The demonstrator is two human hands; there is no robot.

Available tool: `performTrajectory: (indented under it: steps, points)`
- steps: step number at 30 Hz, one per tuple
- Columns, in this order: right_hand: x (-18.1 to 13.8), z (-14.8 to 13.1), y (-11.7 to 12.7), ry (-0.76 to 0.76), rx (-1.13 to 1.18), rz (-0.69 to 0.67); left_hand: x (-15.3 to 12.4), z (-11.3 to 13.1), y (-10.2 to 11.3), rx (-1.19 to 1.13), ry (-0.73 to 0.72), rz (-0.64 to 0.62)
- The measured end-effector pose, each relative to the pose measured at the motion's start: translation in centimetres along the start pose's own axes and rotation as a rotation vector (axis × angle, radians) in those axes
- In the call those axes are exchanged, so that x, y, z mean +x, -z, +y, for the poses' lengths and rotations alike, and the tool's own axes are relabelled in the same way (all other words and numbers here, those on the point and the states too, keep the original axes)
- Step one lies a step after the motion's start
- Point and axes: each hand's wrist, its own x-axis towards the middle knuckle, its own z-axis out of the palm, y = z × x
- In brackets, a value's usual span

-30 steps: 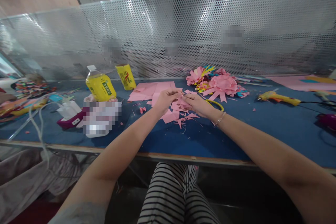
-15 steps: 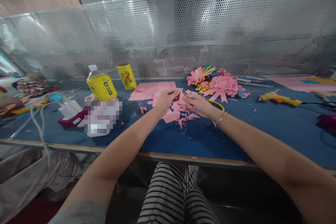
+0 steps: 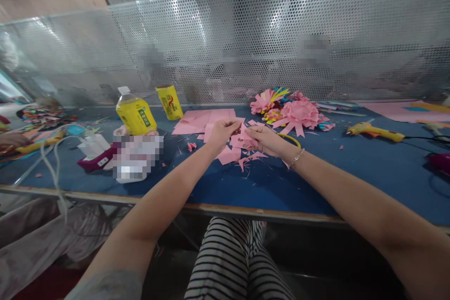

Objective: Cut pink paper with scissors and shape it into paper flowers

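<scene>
My left hand (image 3: pixel 222 133) and my right hand (image 3: pixel 265 139) are close together over the middle of the table, both with bent fingers. Between them is a small piece of pink paper (image 3: pixel 248 137), pinched by the fingers of both hands. Pink paper offcuts (image 3: pixel 229 155) lie just below my hands, partly covered by them. Behind my left hand is a stack of pink paper sheets (image 3: pixel 197 121). Beyond my right hand sits a pile of pink paper flowers (image 3: pixel 300 113) with yellow and blue strips.
A bottle of yellow liquid (image 3: pixel 136 115) and a yellow canister (image 3: pixel 169 103) stand left, behind a purple power strip (image 3: pixel 98 159) with white cables. At right lies a yellow glue gun (image 3: pixel 376 131). A perforated metal panel (image 3: pixel 197 47) closes the back. Another person's hand (image 3: pixel 14 141) is far left.
My hands and the pink paper stay almost in the same place, with only slight finger movement. At the far left the other person's hand and leg have shifted a little.
</scene>
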Motion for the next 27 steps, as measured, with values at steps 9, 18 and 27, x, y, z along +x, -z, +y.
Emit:
performTrajectory:
  steps: [9,18,27]
  points:
    - [-0.1,0.0,-0.2,0.033,-0.147,-0.030,0.1,0.1,0.0,0.197,-0.035,0.037]
    - [0.0,0.1,0.3,0.765,-1.154,0.160,0.0,0.1,0.4,0.196,-0.043,0.074]
    - [0.2,0.2,0.8,0.941,-1.332,0.202,-0.5,0.8,-0.4,-0.134,0.111,0.070]
